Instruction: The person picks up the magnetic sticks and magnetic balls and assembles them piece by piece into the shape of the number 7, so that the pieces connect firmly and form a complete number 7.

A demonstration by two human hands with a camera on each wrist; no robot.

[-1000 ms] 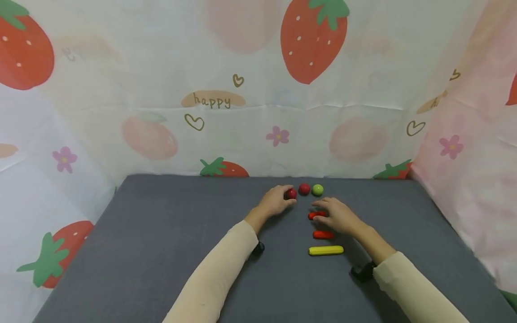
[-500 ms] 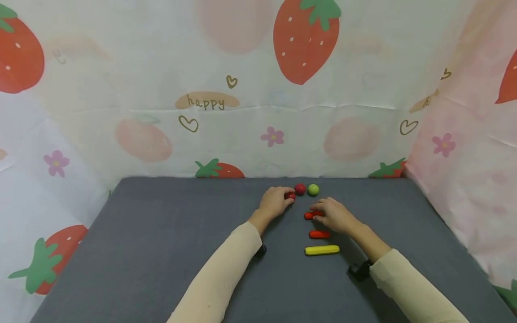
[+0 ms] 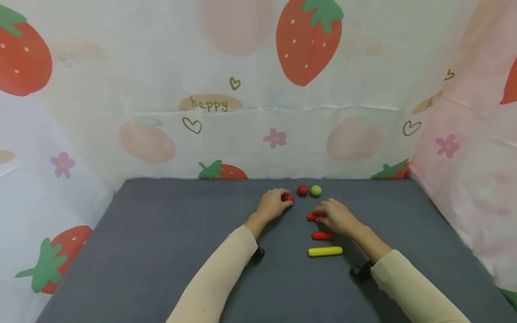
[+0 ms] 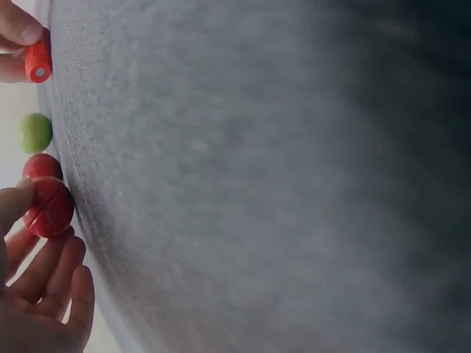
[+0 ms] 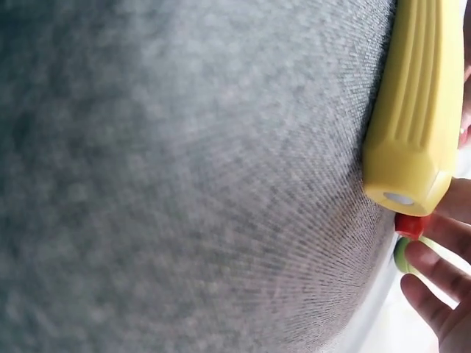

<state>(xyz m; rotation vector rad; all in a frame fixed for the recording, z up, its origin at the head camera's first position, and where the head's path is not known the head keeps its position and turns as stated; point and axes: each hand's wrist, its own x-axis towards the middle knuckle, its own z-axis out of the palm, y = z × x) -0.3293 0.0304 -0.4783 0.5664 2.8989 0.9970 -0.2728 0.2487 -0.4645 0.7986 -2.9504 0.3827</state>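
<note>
My left hand [image 3: 269, 205] pinches a red ball [image 3: 287, 198] near the table's far edge. A groove runs around this red ball [image 4: 51, 209] in the left wrist view, where the thumb and fingers touch it. Just to its right sit a second red ball [image 3: 302, 190] and a green ball [image 3: 316, 191]. My right hand [image 3: 339, 218] has its thumb and fingers around a short red stick [image 3: 312, 217], partly covered by them. Nearer me lie another red stick [image 3: 322, 236] and a longer, ridged yellow stick [image 3: 325, 251] with a pale spot on its end.
A dark grey cloth covers the table [image 3: 181, 251]. Behind it hangs a curtain [image 3: 250, 148] printed with strawberries and flowers, and it continues along both sides. A black wrist device [image 3: 362, 272] sits under the right sleeve.
The left hand has drawn its red ball slightly left and toward me, away from the second red ball. The right hand's fingers have closed in on the far red stick.
</note>
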